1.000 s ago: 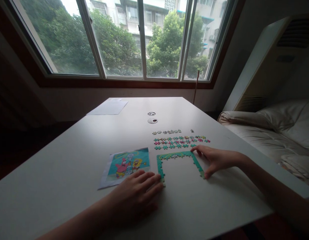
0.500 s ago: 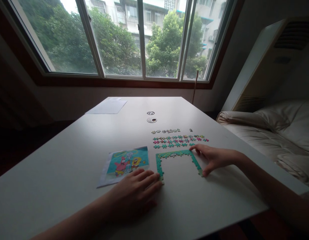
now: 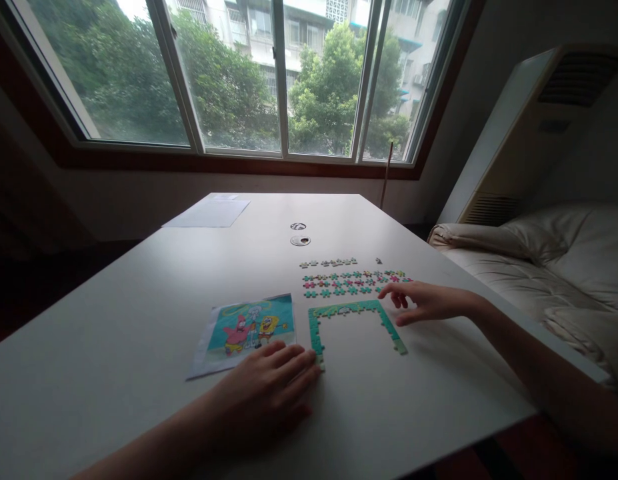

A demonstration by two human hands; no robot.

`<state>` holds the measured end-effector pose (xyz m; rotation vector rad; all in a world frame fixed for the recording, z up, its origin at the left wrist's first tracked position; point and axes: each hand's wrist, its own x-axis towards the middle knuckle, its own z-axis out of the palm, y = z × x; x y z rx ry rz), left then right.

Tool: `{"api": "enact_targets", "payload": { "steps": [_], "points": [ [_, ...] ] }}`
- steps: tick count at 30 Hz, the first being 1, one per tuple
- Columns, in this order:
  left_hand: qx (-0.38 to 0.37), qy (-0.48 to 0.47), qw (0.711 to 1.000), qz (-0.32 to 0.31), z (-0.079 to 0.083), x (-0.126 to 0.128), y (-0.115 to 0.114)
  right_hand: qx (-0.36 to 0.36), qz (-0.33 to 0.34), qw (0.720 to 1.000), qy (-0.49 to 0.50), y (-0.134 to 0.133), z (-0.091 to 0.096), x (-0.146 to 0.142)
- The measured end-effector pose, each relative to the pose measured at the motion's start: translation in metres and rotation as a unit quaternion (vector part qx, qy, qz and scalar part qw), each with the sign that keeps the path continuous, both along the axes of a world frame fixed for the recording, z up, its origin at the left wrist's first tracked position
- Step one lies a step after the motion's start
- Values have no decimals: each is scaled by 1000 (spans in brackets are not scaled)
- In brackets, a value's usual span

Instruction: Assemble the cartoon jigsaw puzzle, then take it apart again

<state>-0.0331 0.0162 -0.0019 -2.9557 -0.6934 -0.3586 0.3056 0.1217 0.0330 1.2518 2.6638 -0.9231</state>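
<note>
A partly joined jigsaw border (image 3: 345,308), green and teal, lies on the white table with its top and two sides linked and its near side open. My left hand (image 3: 281,380) rests flat, fingers stretched out, its fingertips at the border's lower left corner. Above the border's upper right side, my right hand (image 3: 413,301) hovers with thumb and fingers apart and nothing seen between them. Beyond the border, loose jigsaw pieces (image 3: 341,291) lie in several rows. A cartoon reference picture (image 3: 251,328) lies left of the border, partly covered by my left hand.
The white table (image 3: 113,347) reaches toward the window. Sheets of paper (image 3: 209,212) lie at its far left, and two round inserts (image 3: 300,241) sit in its far middle. A pale sofa (image 3: 513,267) stands at the right, with a tall air conditioner (image 3: 519,140) behind.
My right hand has lifted off the border's right side, its thumb coming up from the lower right corner. The left hand stays at the border; the view has shifted slightly.
</note>
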Motion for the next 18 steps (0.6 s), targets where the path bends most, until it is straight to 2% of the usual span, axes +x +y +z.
{"api": "enact_targets", "payload": {
  "steps": [7,14,18],
  "points": [
    [-1,-6,1000,-5,2,1,2,75,50,996,-13,47,13,-29],
    [-1,10,1000,1,1,1,1,151,21,988,-3,94,7,-78],
    [-1,15,1000,-1,3,2,0,177,-12,984,-8,118,0,-96]
  ]
}}
